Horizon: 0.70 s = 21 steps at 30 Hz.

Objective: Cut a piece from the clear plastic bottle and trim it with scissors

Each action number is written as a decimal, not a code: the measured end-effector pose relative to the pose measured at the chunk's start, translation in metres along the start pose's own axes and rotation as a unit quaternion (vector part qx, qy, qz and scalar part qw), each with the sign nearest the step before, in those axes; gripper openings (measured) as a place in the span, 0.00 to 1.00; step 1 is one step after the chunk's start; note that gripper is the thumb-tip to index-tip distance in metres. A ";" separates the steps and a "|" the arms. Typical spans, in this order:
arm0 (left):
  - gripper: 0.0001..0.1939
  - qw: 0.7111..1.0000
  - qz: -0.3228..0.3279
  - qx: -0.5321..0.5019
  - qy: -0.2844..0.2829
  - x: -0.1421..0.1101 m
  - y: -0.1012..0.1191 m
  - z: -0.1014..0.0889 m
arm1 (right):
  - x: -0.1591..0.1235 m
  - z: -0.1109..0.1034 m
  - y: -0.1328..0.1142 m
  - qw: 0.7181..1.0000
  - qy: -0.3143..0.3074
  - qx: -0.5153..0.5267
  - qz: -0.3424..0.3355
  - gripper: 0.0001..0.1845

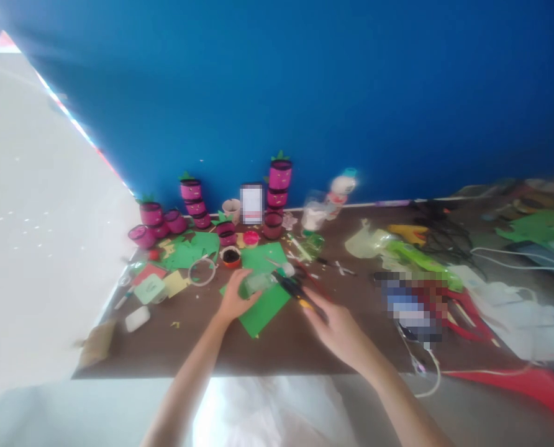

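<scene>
The clear plastic piece (259,283) looked see-through, pale green and blurred, held sideways over the green sheet (258,318). Your left hand (235,299) was wrapped around it; your right hand (329,316) was clenched on a black-and-yellow tool (292,287), pointing at its right end.

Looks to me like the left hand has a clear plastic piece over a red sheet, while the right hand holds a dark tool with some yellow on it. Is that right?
Not quite: the sheet is green, not red, as the head view shows. The left hand does have the clear plastic piece over it, and the right hand holds the dark tool with some yellow.
</scene>
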State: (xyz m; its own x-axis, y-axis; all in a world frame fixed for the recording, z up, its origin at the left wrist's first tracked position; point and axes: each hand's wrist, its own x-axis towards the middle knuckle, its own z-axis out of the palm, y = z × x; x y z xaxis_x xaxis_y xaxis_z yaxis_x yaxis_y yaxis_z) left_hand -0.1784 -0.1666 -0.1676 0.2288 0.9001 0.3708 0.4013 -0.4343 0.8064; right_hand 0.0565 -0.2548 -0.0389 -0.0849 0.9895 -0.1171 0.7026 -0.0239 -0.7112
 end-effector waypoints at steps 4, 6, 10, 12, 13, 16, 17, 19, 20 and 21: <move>0.27 1.000 -0.003 -0.011 0.002 -0.001 -0.003 0.001 | 0.000 0.001 -0.001 1.000 0.015 0.000 -0.009 0.25; 0.26 1.000 -0.001 -0.011 0.005 -0.001 -0.003 0.002 | 0.000 0.001 -0.001 1.000 0.013 -0.002 -0.006 0.25; 0.24 1.000 0.005 -0.009 0.007 0.000 -0.002 0.001 | 0.000 0.001 -0.003 1.000 0.011 -0.010 0.005 0.26; 0.24 1.000 0.009 -0.010 0.007 0.000 -0.002 0.001 | 0.001 0.000 -0.004 1.000 0.001 -0.012 0.005 0.26; 0.24 1.000 0.010 -0.011 0.009 0.001 -0.001 0.000 | 0.001 -0.001 -0.004 1.000 -0.004 -0.017 0.004 0.26; 0.24 1.000 0.010 -0.013 0.009 0.001 0.000 0.000 | 0.003 -0.003 -0.005 0.999 -0.004 -0.050 -0.009 0.26; 0.24 1.000 0.009 -0.014 0.009 0.001 0.000 0.000 | 0.004 -0.004 -0.006 0.998 -0.005 -0.064 -0.015 0.26; 0.24 1.000 0.005 -0.016 0.007 0.001 0.000 0.000 | 0.006 -0.006 -0.009 0.996 -0.017 -0.086 -0.024 0.26; 0.24 1.000 0.004 -0.019 0.007 0.001 0.000 0.000 | 0.007 -0.008 -0.011 0.995 -0.028 -0.094 -0.026 0.26; 0.24 1.000 0.002 -0.021 0.008 0.001 -0.001 0.000 | 0.009 -0.011 -0.014 0.994 -0.039 -0.101 -0.028 0.26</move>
State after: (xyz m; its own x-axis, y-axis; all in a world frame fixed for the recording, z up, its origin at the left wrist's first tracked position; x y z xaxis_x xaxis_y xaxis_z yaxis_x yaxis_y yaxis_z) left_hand -0.1780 -0.1657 -0.1681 0.2154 0.8994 0.3805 0.3630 -0.4354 0.8238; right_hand 0.0538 -0.2441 -0.0227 -0.1765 0.9741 -0.1412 0.8225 0.0672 -0.5647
